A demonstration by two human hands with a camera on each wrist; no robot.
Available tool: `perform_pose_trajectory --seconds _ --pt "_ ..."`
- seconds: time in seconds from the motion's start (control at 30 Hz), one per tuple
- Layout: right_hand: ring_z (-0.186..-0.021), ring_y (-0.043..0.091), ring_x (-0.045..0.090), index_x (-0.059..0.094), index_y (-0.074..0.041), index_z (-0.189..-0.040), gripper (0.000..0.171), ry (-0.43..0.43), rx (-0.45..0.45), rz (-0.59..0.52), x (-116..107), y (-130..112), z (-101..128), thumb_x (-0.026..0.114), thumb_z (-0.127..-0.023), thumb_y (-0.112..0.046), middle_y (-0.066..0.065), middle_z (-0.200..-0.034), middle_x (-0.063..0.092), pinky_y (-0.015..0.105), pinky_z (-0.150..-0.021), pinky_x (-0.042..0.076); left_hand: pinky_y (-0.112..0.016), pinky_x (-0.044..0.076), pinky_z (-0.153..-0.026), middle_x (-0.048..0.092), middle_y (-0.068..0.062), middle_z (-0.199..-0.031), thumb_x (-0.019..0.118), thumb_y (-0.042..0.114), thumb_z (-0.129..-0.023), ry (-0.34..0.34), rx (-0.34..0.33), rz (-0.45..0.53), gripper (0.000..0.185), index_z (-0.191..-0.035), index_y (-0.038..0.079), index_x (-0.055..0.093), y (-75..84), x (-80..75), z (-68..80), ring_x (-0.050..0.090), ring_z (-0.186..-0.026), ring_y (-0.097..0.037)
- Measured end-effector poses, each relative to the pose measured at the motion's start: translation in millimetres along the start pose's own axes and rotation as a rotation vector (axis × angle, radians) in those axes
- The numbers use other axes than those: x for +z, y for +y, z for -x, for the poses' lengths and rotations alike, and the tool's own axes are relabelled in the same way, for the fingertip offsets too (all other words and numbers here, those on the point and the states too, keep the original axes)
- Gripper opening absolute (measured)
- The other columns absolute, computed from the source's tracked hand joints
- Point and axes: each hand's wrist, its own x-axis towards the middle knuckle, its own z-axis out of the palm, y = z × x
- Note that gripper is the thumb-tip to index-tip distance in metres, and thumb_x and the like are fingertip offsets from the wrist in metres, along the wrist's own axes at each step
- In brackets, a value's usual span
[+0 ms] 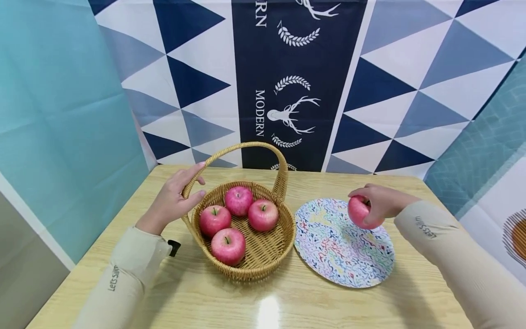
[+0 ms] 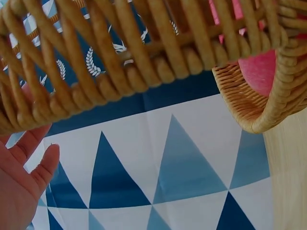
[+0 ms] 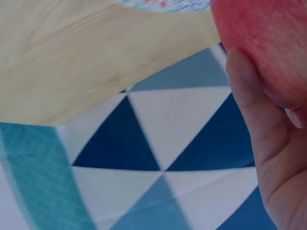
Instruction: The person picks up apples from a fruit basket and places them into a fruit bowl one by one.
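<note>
A round wicker basket (image 1: 250, 272) with a tall arched handle (image 1: 250, 145) stands on the table and holds several pink-red apples (image 1: 228, 246). At the left side of the handle is my left hand (image 1: 174, 196), fingers extended and thumb spread apart from them; the left wrist view shows this hand (image 2: 21, 179) beside the woven wicker. Over the round plate (image 1: 328, 260) with its multicoloured squiggle pattern, my right hand (image 1: 380, 203) grips another apple (image 1: 358, 212). Seen from the right wrist, the thumb presses against that apple's (image 3: 268, 43) side.
The light wooden table (image 1: 197, 306) carries both basket and plate, which sit close side by side. Behind it hangs a cloth (image 1: 205, 91) with triangles and deer prints. A teal curtain (image 1: 70, 114) borders the left. A small black object (image 1: 174, 247) shows beside the left sleeve.
</note>
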Motion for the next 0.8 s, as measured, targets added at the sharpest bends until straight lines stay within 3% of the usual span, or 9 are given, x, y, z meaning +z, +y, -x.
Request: perform_pose_trajectory --seconds 0.27,0.57,0.8 --pt "-0.096 0.04 0.05 0.052 0.006 -0.126 0.083 0.039 0.09 -0.045 -2.3 24.5 8.9 0.085 -0.055 -0.023 0.019 -0.108 0.054 0.04 -0.065 0.053 -0.032 0.031 -0.065 0.062 -0.01 -0.094 0.063 -0.002 -0.076 0.035 0.031 0.023 0.07 -0.141 0.02 0.047 -3.4 2.9 2.0 0.043 -0.079 -0.014" --pt "-0.095 0.037 0.05 0.052 0.007 -0.127 0.082 0.138 0.107 -0.106 19.2 49.8 8.5 0.083 -0.059 -0.026 0.02 -0.107 0.053 0.039 -0.064 0.053 -0.042 0.037 -0.077 0.061 -0.016 -0.103 0.063 0.0 -0.076 0.038 0.026 0.003 0.063 -0.138 0.007 0.048 -3.1 1.8 5.2 0.051 -0.095 -0.029" --pt "-0.094 0.034 0.05 0.052 0.007 -0.126 0.081 0.149 0.08 -0.122 32.6 53.7 7.1 0.083 -0.06 -0.028 0.019 -0.106 0.053 0.038 -0.065 0.053 -0.046 0.036 -0.08 0.061 -0.017 -0.104 0.062 0.003 -0.077 0.027 0.055 -0.016 0.063 -0.138 0.005 0.047 -4.8 0.4 2.6 0.051 -0.098 -0.033"
